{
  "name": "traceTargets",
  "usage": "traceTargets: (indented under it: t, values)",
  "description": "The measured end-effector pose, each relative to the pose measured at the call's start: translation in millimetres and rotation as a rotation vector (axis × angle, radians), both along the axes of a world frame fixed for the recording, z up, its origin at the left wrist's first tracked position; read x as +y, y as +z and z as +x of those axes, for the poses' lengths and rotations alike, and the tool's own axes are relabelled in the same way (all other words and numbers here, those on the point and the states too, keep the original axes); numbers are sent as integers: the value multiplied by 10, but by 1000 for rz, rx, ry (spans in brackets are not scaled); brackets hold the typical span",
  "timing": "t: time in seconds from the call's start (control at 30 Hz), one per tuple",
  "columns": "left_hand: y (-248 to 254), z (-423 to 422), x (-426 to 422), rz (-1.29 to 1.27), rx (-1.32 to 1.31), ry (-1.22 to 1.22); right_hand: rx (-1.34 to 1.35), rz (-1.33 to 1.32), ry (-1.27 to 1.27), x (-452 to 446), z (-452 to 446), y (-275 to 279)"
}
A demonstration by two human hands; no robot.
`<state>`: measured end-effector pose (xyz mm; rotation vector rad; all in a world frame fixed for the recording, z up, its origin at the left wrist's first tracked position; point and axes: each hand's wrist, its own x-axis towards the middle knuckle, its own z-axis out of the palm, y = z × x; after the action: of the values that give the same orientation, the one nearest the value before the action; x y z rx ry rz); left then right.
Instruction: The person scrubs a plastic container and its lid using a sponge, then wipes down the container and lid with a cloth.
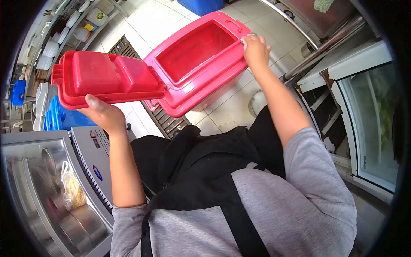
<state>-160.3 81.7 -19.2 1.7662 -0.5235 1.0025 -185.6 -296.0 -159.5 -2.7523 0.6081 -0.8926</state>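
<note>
A red plastic bin (188,96) stands tilted in view on the tiled floor, its rectangular opening facing up and its inside looking empty. Its red lid (96,77) hangs swung out to the left, joined or touching at the bin's near left edge. My left hand (104,112) holds the lid from below, the thumb along its near edge. At the bin's far right corner, my right hand (257,51) grips the rim, its fingers curled over the edge.
A floor drain grate (124,47) runs under the bin. Shelves with containers (68,30) are at upper left, a blue bin (68,118) and a glass-fronted cabinet (81,171) at left. A glass-door fridge (372,124) and metal rails (329,47) stand at right.
</note>
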Motion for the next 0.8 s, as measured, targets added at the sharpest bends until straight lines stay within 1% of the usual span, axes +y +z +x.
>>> traceTargets:
  t: [0.03, 0.07, 0.13, 0.17, 0.2, 0.27, 0.3, 0.33, 0.37, 0.4, 0.47, 0.5, 0.53, 0.57, 0.63, 0.73, 0.77, 0.8]
  values:
    - [10, 2, -15, -7, -4, 6, -96, -74, -21, 85, 40, -157]
    - [15, 7, -13, -7, -9, 6, -50, -42, -41, 259, -41, -152]
    - [10, 8, -13, -29, 8, -38, -120, 79, 162, 682, -218, -312]
    - [3, 7, -10, -30, 7, -40, -106, -40, 263, 921, -325, -287]
    - [1, 9, 3, -7, 7, -24, -106, -38, 258, 890, -328, -287]
    - [4, 16, -3, 22, 6, -17, -99, -14, 339, 739, -330, -285]
    - [7, 17, -16, 19, -7, -9, -72, 46, 227, 498, -243, -280]
    - [6, 18, -18, 13, -19, 3, -108, 26, 190, 225, -171, -265]
    - [-9, 24, -2, 10, -19, 6, -71, -53, 94, 76, -143, -107]
    - [-29, 33, 21, 11, -27, 20, -71, -55, 96, 85, -125, -99]
    - [-3, 40, -13, 10, -44, 27, -1, -39, 1, 164, -41, -67]
    - [23, 12, -75, -20, -40, -1, 40, -60, -23, 415, -82, -71]
    - [38, 3, -109, -50, -34, -27, 20, 59, 96, 684, -177, -77]
    - [36, 26, -102, -52, -36, -26, -25, 58, 182, 923, -216, -240]
    - [12, 55, -74, 11, -55, -6, -117, 93, 411, 1283, -406, -177]
    - [56, 4, -115, 11, -11, -4, -141, 108, 345, 872, -322, -260]
    - [57, 9, -113, 8, -14, -4, -50, 35, 245, 571, -259, -205]
    - [51, 5, -102, 1, -17, -3, -7, 45, 101, 253, -138, -242]
